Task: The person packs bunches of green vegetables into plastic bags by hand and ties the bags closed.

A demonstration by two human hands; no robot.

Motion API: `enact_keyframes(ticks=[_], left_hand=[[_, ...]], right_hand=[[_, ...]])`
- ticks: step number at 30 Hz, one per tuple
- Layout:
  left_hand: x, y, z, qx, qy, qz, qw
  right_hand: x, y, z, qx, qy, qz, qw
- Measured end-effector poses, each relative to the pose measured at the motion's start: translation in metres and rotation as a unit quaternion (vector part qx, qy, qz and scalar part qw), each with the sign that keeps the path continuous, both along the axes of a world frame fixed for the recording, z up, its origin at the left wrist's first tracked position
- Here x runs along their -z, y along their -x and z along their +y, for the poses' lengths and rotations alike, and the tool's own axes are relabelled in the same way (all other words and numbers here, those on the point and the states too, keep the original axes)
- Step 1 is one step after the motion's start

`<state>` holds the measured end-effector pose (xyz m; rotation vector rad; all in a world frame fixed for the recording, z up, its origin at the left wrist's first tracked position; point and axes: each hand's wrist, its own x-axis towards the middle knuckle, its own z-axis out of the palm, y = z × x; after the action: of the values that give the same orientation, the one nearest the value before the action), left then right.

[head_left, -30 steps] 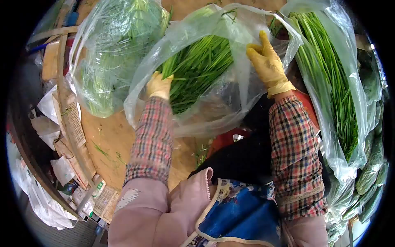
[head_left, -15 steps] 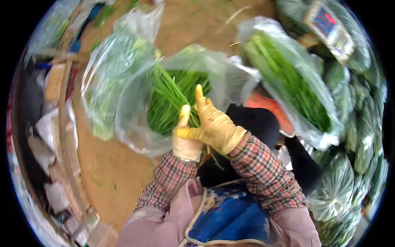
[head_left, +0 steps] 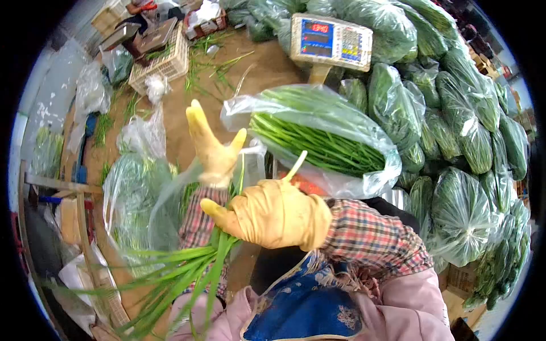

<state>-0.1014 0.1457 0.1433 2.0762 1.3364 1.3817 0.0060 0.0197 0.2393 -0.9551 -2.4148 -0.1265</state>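
My right hand (head_left: 273, 215), in a yellow glove, is closed round a bunch of garlic chives (head_left: 210, 256). Their long flat leaves fan out toward the lower left, and one pale stalk sticks up past the knuckles. Just beyond it, my left hand (head_left: 211, 145), gloved too, is raised with fingers spread and nothing in it. Behind my left wrist, an open plastic bag (head_left: 165, 199) with greens is partly hidden. Ahead of my right hand lies a clear bag (head_left: 387, 179) full of long green stalks (head_left: 318, 139).
A scale display (head_left: 331, 41) with red digits stands beyond the long bag. Several filled bags of greens (head_left: 463, 210) are piled along the right. At far left are a crate (head_left: 165, 65) and a wooden rail (head_left: 62, 183). Loose leaves lie on the brown floor (head_left: 227, 62).
My hands have come apart. The chives, earlier pointing away over the open bag, now hang toward my lower left from my right hand. My view has tilted up, showing more of the room.
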Motion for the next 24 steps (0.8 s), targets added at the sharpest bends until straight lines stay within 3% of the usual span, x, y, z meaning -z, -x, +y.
enact_keyframes(ticks=[1, 3, 4, 5, 6, 7, 8, 9, 11, 12, 13, 14, 15, 16, 17, 18, 19, 20, 21, 23, 24], left_hand=[[-0.010, -0.014, 0.016, -0.066, -0.063, 0.103, 0.990], [0.009, -0.026, 0.053, -0.050, 0.032, 0.156, 0.986], [0.043, -0.023, 0.087, -0.032, -0.048, 0.218, 0.974], [0.035, -0.025, 0.101, -0.034, -0.053, 0.216, 0.974], [0.025, -0.026, 0.110, 0.040, 0.134, 0.025, 0.990], [0.013, -0.026, 0.113, 0.111, 0.314, -0.166, 0.928], [-0.008, -0.031, 0.107, 0.108, 0.266, -0.192, 0.939], [-0.018, -0.023, 0.109, 0.103, 0.274, -0.148, 0.945], [-0.018, -0.014, 0.123, 0.136, 0.249, -0.161, 0.945], [-0.026, -0.012, 0.120, 0.134, 0.293, -0.145, 0.936], [-0.011, -0.001, 0.127, 0.156, 0.164, -0.071, 0.972], [-0.005, 0.004, 0.120, 0.243, 0.238, -0.167, 0.926], [-0.020, 0.012, 0.102, 0.181, 0.213, -0.078, 0.957], [-0.016, 0.040, 0.090, 0.225, 0.148, -0.034, 0.962], [-0.017, 0.064, 0.076, 0.249, 0.199, -0.060, 0.946], [-0.018, 0.087, 0.062, 0.267, 0.250, -0.085, 0.927], [-0.022, 0.105, 0.038, 0.252, 0.410, -0.184, 0.857], [0.001, 0.131, 0.022, 0.284, 0.483, -0.152, 0.814], [0.037, 0.154, 0.004, 0.317, 0.551, -0.120, 0.763], [0.095, 0.158, -0.047, 0.252, 0.586, 0.101, 0.764], [0.147, 0.165, -0.067, 0.204, 0.543, 0.134, 0.804]], right_hand=[[0.010, -0.004, 0.006, -0.011, -0.020, 0.011, 1.000], [0.041, -0.018, 0.029, -0.028, 0.016, 0.094, 0.995], [0.058, -0.033, 0.042, 0.018, 0.041, 0.068, 0.997], [0.073, -0.053, 0.053, 0.063, 0.069, 0.042, 0.995], [0.083, -0.079, 0.062, 0.138, 0.155, 0.002, 0.978], [0.109, -0.112, 0.077, 0.260, 0.222, -0.020, 0.940], [0.165, -0.161, 0.093, 0.406, 0.321, 0.103, 0.849], [0.146, -0.200, 0.085, 0.494, 0.345, -0.067, 0.795], [0.130, -0.234, 0.068, 0.542, 0.366, -0.092, 0.751], [0.121, -0.242, 0.061, 0.536, 0.371, -0.075, 0.754], [0.113, -0.244, 0.056, 0.518, 0.370, -0.066, 0.768], [0.105, -0.238, 0.054, 0.492, 0.368, -0.072, 0.785], [0.102, -0.233, 0.052, 0.415, 0.320, -0.101, 0.846], [0.093, -0.219, 0.048, 0.399, 0.305, -0.127, 0.856], [0.076, -0.197, 0.047, 0.378, 0.298, -0.147, 0.864], [0.060, -0.170, 0.040, 0.277, 0.224, -0.040, 0.933], [0.053, -0.137, 0.039, 0.232, 0.323, 0.101, 0.912], [0.045, -0.104, 0.038, 0.190, 0.408, 0.244, 0.859], [0.068, -0.080, 0.041, 0.109, 0.284, 0.244, 0.921], [0.108, -0.029, 0.064, 0.123, 0.240, 0.137, 0.953], [0.137, -0.010, 0.079, 0.147, 0.204, 0.086, 0.964]])
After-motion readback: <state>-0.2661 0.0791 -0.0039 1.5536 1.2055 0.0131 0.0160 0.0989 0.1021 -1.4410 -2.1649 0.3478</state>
